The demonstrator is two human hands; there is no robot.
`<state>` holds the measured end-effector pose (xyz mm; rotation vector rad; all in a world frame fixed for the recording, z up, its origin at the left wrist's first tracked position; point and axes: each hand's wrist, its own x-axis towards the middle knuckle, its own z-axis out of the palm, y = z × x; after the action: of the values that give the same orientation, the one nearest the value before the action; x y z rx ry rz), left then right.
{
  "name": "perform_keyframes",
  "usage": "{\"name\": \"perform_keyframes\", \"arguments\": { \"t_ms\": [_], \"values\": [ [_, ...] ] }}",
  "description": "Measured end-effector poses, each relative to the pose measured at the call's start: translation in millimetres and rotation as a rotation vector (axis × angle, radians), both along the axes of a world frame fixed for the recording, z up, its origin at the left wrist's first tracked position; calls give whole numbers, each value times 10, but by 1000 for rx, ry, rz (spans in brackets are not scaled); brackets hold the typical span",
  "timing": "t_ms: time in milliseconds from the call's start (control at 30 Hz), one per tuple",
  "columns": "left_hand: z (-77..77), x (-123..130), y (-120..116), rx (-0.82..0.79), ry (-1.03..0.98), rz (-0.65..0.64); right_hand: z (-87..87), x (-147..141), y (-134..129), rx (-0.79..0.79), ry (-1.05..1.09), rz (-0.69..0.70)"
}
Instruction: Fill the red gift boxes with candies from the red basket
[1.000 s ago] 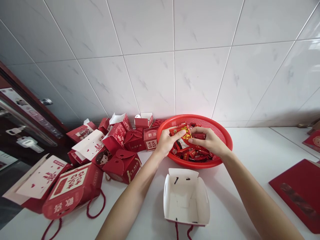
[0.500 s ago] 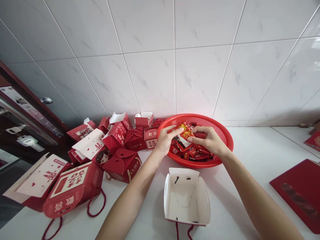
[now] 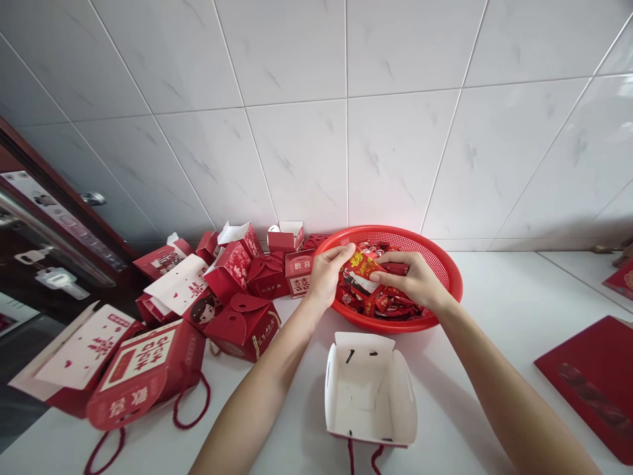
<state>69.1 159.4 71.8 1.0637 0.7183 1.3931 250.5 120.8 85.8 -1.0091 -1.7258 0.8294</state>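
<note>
Over a red plastic basket (image 3: 450, 290), both hands hold a red candy packet (image 3: 362, 269) with yellow lettering and a printed picture. My left hand (image 3: 327, 274) pinches the packet's left edge between thumb and fingers. The fingers of my right hand (image 3: 415, 277) are closed on its right side. Several red wrapped candies (image 3: 390, 307) lie in the basket below. In front of the basket, between my forearms, stands an open gift box (image 3: 370, 389) with a white inside, upright, with red cord handles hanging at its near side.
Several red and white gift boxes (image 3: 242, 323) crowd the left of the white table (image 3: 475, 369), some with loose cord handles. A red flat packet (image 3: 588, 382) lies at the right. The tiled wall (image 3: 297, 165) rises behind, and a dark door with keys (image 3: 59, 280) is at the left.
The packet has been turned slightly, so more of its printed front faces me. My left thumb has shifted up along its edge. The box and basket have stayed put.
</note>
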Motion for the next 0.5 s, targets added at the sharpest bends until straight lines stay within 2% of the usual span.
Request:
{"name": "perform_keyframes", "arguments": {
  "t_ms": [167, 233, 300, 400, 500],
  "values": [
    [44, -45, -15, -24, 58, -184, -5, 33, -28, -78, 235, -85],
    [45, -47, -33, 4, 113, -294, -3, 33, -37, -98, 260, -99],
    [33, -38, -45, 30, 149, -334, 4, 22, -41, -120, 235, -99],
    [16, -27, -30, 16, 74, -200, 15, 36, -25, -139, 209, -108],
    [20, -33, 14, -86, -88, -31, 1, 143, 35, -96, 88, -180]
  ]
}}
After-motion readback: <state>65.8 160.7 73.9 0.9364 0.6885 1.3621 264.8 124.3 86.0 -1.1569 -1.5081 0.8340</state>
